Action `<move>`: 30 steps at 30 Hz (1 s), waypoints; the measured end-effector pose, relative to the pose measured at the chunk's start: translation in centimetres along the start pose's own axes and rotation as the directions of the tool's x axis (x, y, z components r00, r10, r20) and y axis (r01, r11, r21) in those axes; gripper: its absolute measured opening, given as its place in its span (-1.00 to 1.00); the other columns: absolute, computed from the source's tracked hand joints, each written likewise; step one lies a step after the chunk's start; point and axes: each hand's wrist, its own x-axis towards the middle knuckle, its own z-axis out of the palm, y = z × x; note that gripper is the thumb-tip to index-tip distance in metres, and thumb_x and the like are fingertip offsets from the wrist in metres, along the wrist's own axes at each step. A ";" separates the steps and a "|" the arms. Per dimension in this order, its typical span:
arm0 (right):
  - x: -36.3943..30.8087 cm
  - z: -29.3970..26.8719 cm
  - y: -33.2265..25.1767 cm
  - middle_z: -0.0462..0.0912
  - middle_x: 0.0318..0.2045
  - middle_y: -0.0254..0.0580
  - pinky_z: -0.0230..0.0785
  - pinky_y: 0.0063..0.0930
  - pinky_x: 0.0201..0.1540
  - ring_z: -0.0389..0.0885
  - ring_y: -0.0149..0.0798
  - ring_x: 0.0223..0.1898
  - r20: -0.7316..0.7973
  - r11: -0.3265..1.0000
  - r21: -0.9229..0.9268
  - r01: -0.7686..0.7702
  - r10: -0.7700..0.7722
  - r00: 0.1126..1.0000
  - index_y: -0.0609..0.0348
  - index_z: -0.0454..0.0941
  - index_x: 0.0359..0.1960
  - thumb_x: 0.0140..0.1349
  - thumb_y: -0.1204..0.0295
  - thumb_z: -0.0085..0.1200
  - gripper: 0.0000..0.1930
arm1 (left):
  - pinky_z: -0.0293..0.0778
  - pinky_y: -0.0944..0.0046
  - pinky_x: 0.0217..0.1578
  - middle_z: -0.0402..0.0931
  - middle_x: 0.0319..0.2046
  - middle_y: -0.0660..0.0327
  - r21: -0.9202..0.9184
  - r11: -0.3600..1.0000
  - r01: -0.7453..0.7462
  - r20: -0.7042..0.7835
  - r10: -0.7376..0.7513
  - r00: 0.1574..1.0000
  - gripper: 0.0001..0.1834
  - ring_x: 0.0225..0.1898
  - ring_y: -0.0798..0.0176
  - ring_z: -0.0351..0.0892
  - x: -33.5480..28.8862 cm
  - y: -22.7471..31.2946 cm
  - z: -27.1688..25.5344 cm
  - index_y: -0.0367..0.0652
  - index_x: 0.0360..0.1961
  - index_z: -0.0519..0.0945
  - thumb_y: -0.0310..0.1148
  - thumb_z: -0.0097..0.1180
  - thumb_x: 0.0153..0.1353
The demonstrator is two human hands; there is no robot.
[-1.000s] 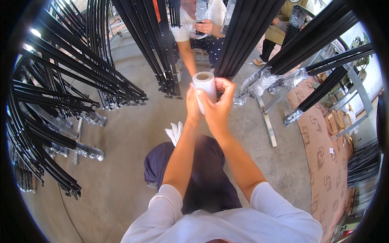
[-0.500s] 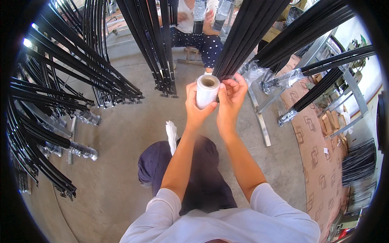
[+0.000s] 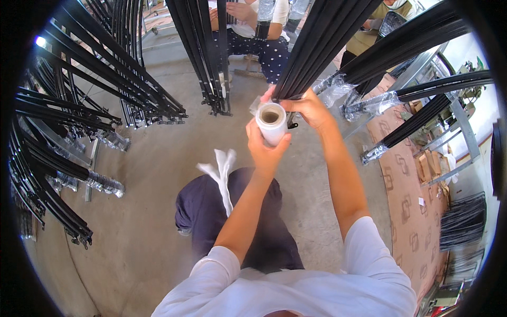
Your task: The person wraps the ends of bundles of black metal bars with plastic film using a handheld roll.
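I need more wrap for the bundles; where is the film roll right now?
In the head view, the film roll is just above centre, upright in the left hand, with the right hand beside it at the end of a black rod bundle.

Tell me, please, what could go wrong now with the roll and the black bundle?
The left hand grips the film roll from one side only, so it might slip. The right hand steadies the black rod bundle at its end; the film could bunch there. Other bundles hang close by the forearm.
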 end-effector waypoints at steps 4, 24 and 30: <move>-0.2 0.2 0.4 0.55 -0.28 -0.25 0.27 -0.48 -0.08 0.49 -0.36 -0.20 -0.055 1.000 0.026 0.017 -0.016 0.998 0.25 0.47 -0.22 -0.11 0.42 0.21 -0.64 | 0.33 0.33 -0.19 0.40 -0.20 0.12 0.098 0.992 -0.083 0.039 0.080 0.996 -0.40 -0.23 0.29 0.43 0.3 0.3 -0.3 -0.28 -0.11 0.31 -0.34 0.29 -0.20; -0.6 0.1 0.8 0.58 -0.31 -0.22 0.35 -0.50 -0.14 0.53 -0.40 -0.25 -0.169 0.989 -0.108 0.101 -0.118 0.978 0.28 0.49 -0.24 -0.20 0.59 0.23 -0.63 | 0.38 0.28 -0.20 0.37 -0.17 0.08 -0.272 0.879 0.391 0.357 -0.285 0.889 -0.49 -0.18 0.28 0.41 6.0 2.5 -1.8 -0.25 -0.06 0.21 -0.30 0.09 0.01; -0.4 0.3 0.7 0.60 -0.36 -0.19 0.36 -0.47 -0.15 0.55 -0.36 -0.28 -0.140 0.990 -0.046 0.134 -0.139 0.980 0.30 0.51 -0.31 -0.23 0.61 0.23 -0.66 | 0.33 0.31 -0.18 0.38 -0.24 0.17 0.030 0.999 -0.016 0.213 0.010 0.977 -0.47 -0.20 0.33 0.39 7.6 2.6 -3.0 -0.27 -0.10 0.28 -0.30 0.20 -0.06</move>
